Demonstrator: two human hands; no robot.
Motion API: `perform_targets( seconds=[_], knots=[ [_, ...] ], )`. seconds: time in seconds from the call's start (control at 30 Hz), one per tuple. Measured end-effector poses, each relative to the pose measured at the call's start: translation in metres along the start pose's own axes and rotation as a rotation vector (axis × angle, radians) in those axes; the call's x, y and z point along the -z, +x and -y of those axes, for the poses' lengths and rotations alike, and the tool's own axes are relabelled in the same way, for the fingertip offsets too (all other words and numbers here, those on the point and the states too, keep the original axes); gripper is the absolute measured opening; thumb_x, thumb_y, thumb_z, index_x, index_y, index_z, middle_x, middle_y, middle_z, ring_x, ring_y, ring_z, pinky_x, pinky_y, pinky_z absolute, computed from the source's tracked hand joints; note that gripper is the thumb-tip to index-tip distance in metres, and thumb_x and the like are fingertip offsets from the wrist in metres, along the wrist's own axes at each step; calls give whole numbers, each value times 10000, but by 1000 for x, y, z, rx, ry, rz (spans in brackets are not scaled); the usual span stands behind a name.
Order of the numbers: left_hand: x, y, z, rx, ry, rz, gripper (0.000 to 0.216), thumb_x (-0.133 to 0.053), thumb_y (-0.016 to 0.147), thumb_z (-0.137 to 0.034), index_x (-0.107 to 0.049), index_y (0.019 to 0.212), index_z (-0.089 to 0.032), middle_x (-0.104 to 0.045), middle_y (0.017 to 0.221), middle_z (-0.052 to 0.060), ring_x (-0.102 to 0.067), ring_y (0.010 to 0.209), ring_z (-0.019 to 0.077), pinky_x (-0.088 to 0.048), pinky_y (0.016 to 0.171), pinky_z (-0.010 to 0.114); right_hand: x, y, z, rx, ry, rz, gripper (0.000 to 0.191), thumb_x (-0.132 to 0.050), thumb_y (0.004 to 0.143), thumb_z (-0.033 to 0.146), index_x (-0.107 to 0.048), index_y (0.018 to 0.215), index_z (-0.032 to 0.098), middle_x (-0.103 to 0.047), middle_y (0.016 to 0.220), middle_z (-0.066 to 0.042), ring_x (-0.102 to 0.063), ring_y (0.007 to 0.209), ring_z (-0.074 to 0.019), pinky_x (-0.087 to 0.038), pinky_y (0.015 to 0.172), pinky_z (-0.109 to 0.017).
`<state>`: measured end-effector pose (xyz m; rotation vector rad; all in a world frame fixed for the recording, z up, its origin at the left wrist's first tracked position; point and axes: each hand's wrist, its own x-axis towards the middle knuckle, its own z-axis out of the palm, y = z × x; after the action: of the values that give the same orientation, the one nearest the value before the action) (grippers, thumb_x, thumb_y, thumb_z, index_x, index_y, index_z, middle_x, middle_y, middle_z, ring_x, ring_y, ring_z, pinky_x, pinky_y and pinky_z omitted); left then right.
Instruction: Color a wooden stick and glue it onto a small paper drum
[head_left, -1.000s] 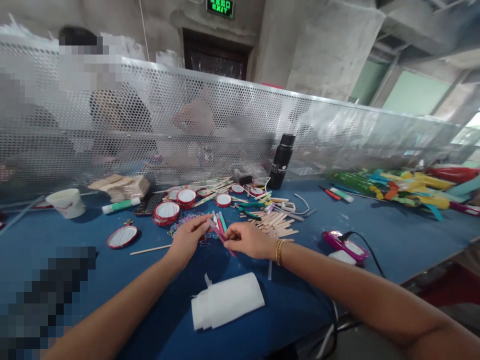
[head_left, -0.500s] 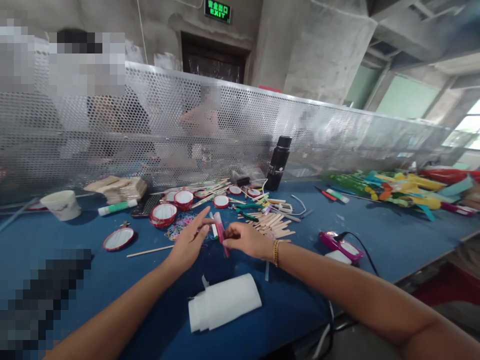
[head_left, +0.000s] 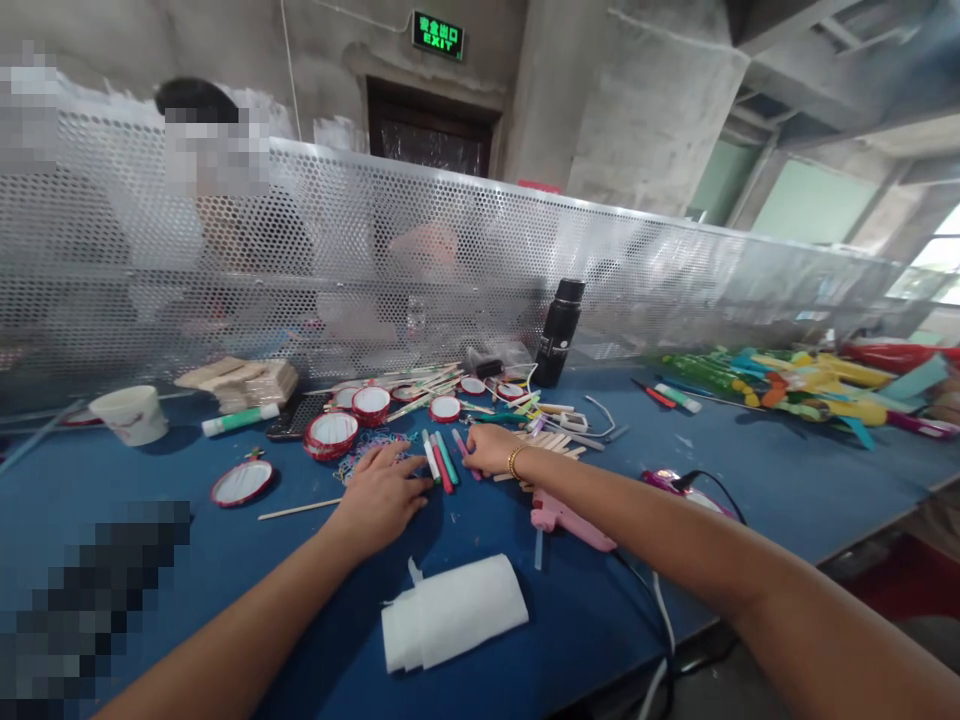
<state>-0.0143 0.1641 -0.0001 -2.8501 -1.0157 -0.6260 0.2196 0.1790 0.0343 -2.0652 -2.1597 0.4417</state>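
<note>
My left hand (head_left: 384,492) rests on the blue table with its fingers spread, next to a loose heap of coloured rubber bands (head_left: 349,462). Just right of its fingertips lie a white marker (head_left: 430,458), a red marker (head_left: 442,473) and a teal marker (head_left: 448,458), side by side. My right hand (head_left: 491,450) is closed on the near part of a purple marker (head_left: 459,444), at the right end of this row. Behind that hand are wooden craft sticks (head_left: 556,446), partly covered by the wrist. A pink glue gun (head_left: 574,522) lies under my right forearm.
Folded white paper (head_left: 457,612) lies in front. Red-rimmed round lids (head_left: 331,432), a paper cup (head_left: 133,416) and a glue stick (head_left: 240,420) are at left. A black bottle (head_left: 559,335) stands by the perforated metal screen (head_left: 480,240), with people behind it. Cables hang over the near edge.
The red marker, earlier at my right hand, now lies beside the white one, and the teal marker shows. My right hand has moved right onto the purple marker. The left hand has lowered.
</note>
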Motion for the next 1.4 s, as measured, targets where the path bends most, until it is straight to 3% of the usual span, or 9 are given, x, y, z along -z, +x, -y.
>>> perform_targets(
  seconds=[0.13, 0.3, 0.4, 0.53, 0.7, 0.8, 0.97, 1.23, 1.4],
  knots=[
    [1, -1, 7, 57, 85, -63, 280, -600, 859, -179, -818, 976, -311, -711, 1297, 90, -458, 1369, 395, -230, 1133, 593, 5, 1, 9, 64, -127, -128, 249, -621, 955, 381, -680, 1058, 162, -707, 1102, -80, -667, 1033, -217, -526, 921, -404],
    [4, -2, 8, 102, 51, -113, 312, -575, 859, -171, -806, 1019, -307, -692, 1332, 86, -457, 1365, 383, -222, 1139, 578, -5, 6, 27, 252, -165, -213, 236, -562, 962, 299, -722, 1134, 271, -740, 1148, -38, -661, 1092, -175, -445, 934, -251],
    [4, -2, 6, 91, 5, -132, 299, -579, 837, -143, -812, 940, -299, -713, 1288, 88, -456, 1356, 383, -198, 1147, 568, -14, 10, 34, 312, -193, -201, 259, -566, 958, 311, -747, 1144, 308, -756, 1126, -35, -677, 1061, -173, -443, 913, -235],
    [9, -2, 5, 128, 72, -175, 295, -554, 832, -115, -804, 896, -257, -739, 1174, 133, -472, 1306, 391, -212, 1119, 552, -16, 15, 34, 315, -239, -193, 239, -585, 947, 334, -783, 1068, 278, -771, 1071, -62, -695, 1031, -205, -468, 902, -268],
    [26, -2, 3, 232, 272, -120, 287, -505, 880, -157, -778, 794, -176, -708, 871, 207, -544, 1034, 399, -336, 888, 529, -15, 33, 41, 290, -284, -204, 258, -583, 978, 360, -708, 1142, 204, -704, 1192, -91, -645, 1129, -224, -492, 996, -388],
    [32, -2, -1, 272, 372, -101, 277, -505, 881, -163, -767, 794, -162, -697, 863, 210, -539, 982, 387, -338, 813, 497, -20, 48, 53, 262, -310, -193, 327, -617, 967, 393, -629, 1210, 173, -642, 1257, -90, -637, 1114, -230, -535, 967, -468],
    [29, -4, -4, 279, 299, -74, 269, -531, 874, -188, -775, 767, -153, -696, 831, 225, -536, 962, 393, -323, 808, 498, -25, 69, 68, 272, -302, -159, 335, -620, 969, 373, -609, 1240, 176, -634, 1252, -86, -652, 1063, -219, -571, 903, -428],
    [33, -4, -7, 281, 390, -44, 278, -512, 915, -197, -762, 811, -131, -702, 854, 190, -541, 962, 365, -316, 799, 477, 7, 84, 28, 242, -355, -256, 334, -612, 974, 371, -604, 1252, 187, -620, 1285, -91, -640, 1097, -225, -559, 933, -446],
    [30, -3, -12, 254, 392, -39, 231, -543, 904, -188, -761, 846, -136, -714, 882, 179, -550, 962, 343, -325, 798, 465, 3, 87, 4, 190, -380, -276, 337, -615, 972, 369, -605, 1252, 182, -617, 1289, -99, -640, 1095, -224, -560, 932, -438]
  ],
)
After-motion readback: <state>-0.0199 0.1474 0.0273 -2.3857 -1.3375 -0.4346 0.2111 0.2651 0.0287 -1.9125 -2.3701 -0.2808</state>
